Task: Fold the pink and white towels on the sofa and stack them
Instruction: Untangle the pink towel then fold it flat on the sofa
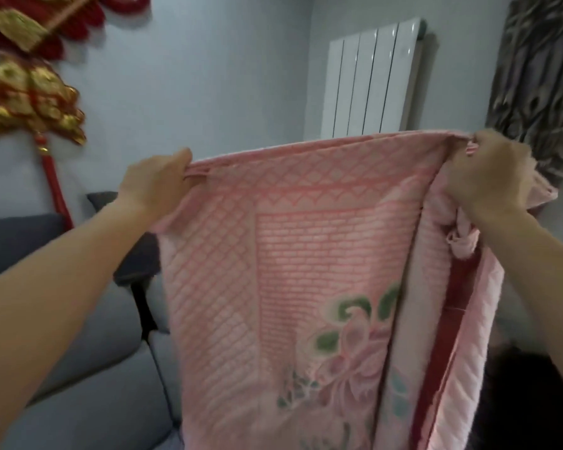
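Note:
A pink towel (293, 254) with a diamond and brick pattern and a flower motif hangs upright in front of me, held up in the air by its top edge. My left hand (156, 183) pinches the top left corner. My right hand (488, 177) grips the top right corner, where the cloth is bunched and folded over. A dark red stripe runs down the towel's right side. The towel's lower end runs out of the frame. No white towel is in view.
A grey sofa (88, 368) with a dark cushion (137, 261) lies below at the left. A white radiator (371, 82) hangs on the wall behind. Red and gold ornaments (30, 92) hang at the upper left, and a patterned curtain (540, 76) at the right.

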`<state>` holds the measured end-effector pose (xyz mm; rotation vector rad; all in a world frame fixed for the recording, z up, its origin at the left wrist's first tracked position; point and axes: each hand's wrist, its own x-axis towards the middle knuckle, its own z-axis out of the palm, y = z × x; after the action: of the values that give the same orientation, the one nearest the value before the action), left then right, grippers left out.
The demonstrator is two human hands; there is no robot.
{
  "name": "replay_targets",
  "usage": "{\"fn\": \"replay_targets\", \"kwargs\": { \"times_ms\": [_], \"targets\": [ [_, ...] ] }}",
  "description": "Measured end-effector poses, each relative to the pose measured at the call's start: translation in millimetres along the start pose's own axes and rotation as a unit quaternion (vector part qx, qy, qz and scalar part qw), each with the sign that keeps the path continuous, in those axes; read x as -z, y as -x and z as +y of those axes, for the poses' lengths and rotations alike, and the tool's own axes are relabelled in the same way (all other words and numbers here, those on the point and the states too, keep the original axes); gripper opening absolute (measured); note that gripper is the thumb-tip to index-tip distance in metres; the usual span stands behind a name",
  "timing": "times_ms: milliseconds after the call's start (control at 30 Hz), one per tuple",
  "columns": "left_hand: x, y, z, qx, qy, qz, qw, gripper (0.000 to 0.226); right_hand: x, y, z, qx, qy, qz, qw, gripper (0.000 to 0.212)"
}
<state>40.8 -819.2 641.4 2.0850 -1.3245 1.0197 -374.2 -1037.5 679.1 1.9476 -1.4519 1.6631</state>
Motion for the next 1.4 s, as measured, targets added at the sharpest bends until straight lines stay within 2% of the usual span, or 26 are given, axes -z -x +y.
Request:
{"fn": "replay_targets", "kwargs": {
  "times_ms": [67, 167, 233, 300, 400, 533, 633, 733, 800, 867, 933, 1000, 1033, 1100, 1133, 1167, 1233, 1300, 1367, 1400],
  "targets": [
    [-14, 9, -8, 0.031, -0.031, -0.038, 0.998, 0.028, -9, -1, 3, 0.001, 0.022, -0.066, 0.998, 0.037],
    [-34, 8, -12, 0.009, -0.087, -0.118, 0.989, 0.004, -29, 7, 8, 0.011, 0.068, -0.158, 0.985, 0.034],
    [-35, -14, -7, 0.013, -0.099, -0.132, 0.986, 0.011, -40, 6, 6, 0.011, 0.076, -0.175, 0.982, 0.029],
    [-24, -45, -1, 0.022, -0.087, -0.082, 0.993, 0.013, -45, -9, -1, -0.016, 0.06, -0.154, 0.986, 0.027],
    [4, -97, -2, 0.03, -0.061, 0.028, 0.997, 0.015, -42, -48, -16, -0.069, 0.015, -0.052, 0.996, 0.031],
    [29, -126, -17, 0.046, -0.012, 0.117, 0.992, 0.018, -35, -78, -27, -0.085, -0.038, 0.058, 0.994, 0.037],
    [21, -101, -31, 0.042, 0.058, 0.134, 0.988, 0.015, -33, -56, -21, -0.06, -0.071, 0.094, 0.991, 0.035],
    [7, -48, -40, 0.073, 0.145, 0.118, 0.98, 0.014, -41, -17, 5, -0.035, -0.087, 0.073, 0.993, 0.032],
    [-4, 3, -41, 0.115, 0.188, 0.095, 0.971, 0.015, -49, 15, 35, -0.038, -0.097, 0.026, 0.994, 0.034],
    [-23, 83, -38, 0.124, 0.206, 0.029, 0.97, 0.013, -56, 64, 77, -0.048, -0.069, -0.039, 0.996, 0.038],
    [-48, 187, -28, 0.084, 0.209, -0.077, 0.971, 0.015, -51, 127, 119, -0.009, -0.006, -0.138, 0.99, 0.042],
    [-76, 304, -12, 0.058, 0.173, -0.219, 0.959, 0.035, -36, 196, 162, 0.084, 0.043, -0.242, 0.966, 0.041],
    [-85, 362, -3, 0.071, 0.156, -0.291, 0.941, 0.037, -26, 233, 188, 0.137, 0.073, -0.284, 0.946, 0.039],
    [-87, 459, 27, 0.127, 0.169, -0.418, 0.884, 0.028, -5, 303, 242, 0.25, 0.149, -0.369, 0.883, 0.04],
    [-84, 501, 46, 0.177, 0.192, -0.463, 0.847, 0.02, 6, 334, 269, 0.276, 0.168, -0.401, 0.857, 0.039],
    [-84, 540, 63, 0.222, 0.212, -0.494, 0.814, 0.019, 21, 362, 287, 0.228, 0.187, -0.466, 0.834, 0.032],
    [-81, 599, 92, 0.329, 0.216, -0.533, 0.749, 0.036, 47, 406, 314, 0.135, 0.192, -0.517, 0.823, 0.01],
    [-75, 645, 119, 0.456, 0.185, -0.554, 0.671, 0.027, 65, 448, 340, 0.109, 0.166, -0.571, 0.796, 0.017],
    [-62, 679, 140, 0.572, 0.179, -0.521, 0.607, 0.014, 80, 476, 358, 0.115, 0.168, -0.61, 0.766, 0.018],
    [-52, 691, 154, 0.652, 0.216, -0.478, 0.547, 0.014, 86, 485, 364, 0.121, 0.168, -0.614, 0.762, 0.014]
  ]
}}
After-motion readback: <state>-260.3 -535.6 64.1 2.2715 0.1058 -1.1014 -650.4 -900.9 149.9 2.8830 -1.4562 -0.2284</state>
